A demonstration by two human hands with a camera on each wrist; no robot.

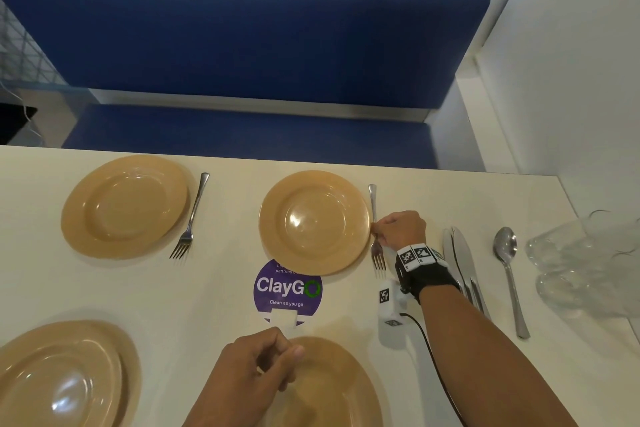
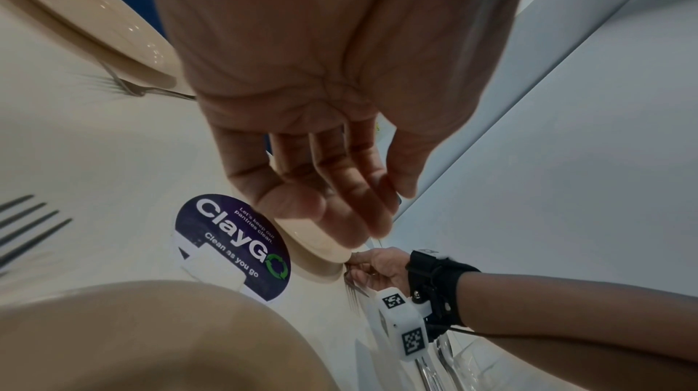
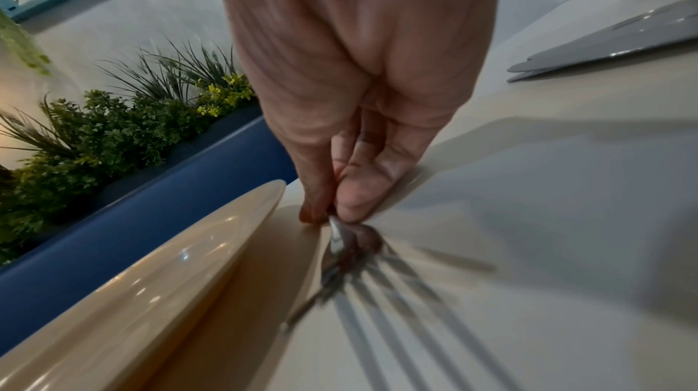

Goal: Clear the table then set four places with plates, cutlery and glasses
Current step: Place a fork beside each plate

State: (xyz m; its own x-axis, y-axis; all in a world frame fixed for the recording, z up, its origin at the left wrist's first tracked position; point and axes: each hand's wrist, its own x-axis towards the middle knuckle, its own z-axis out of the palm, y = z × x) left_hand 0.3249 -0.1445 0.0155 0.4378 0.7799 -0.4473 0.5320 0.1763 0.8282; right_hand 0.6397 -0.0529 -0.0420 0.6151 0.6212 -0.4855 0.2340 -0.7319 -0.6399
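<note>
Four tan plates lie on the cream table (image 1: 221,274): far left (image 1: 124,206), far right (image 1: 313,222), near left (image 1: 62,374) and near right (image 1: 339,392). A fork (image 1: 190,215) lies right of the far left plate. A second fork (image 1: 373,204) (image 3: 336,245) lies along the right rim of the far right plate, and my right hand (image 1: 375,235) (image 3: 328,215) pinches its neck between thumb and finger, tines toward me. My left hand (image 1: 287,357) (image 2: 340,203) hovers over the near right plate with loosely curled fingers, holding nothing.
Right of my right wrist lie stacked knives (image 1: 460,260) and a spoon (image 1: 509,274). Several clear glasses (image 1: 585,263) lie at the table's right edge. A purple ClayGo sticker (image 1: 287,288) marks the table's middle. A blue bench (image 1: 242,45) runs behind the far edge.
</note>
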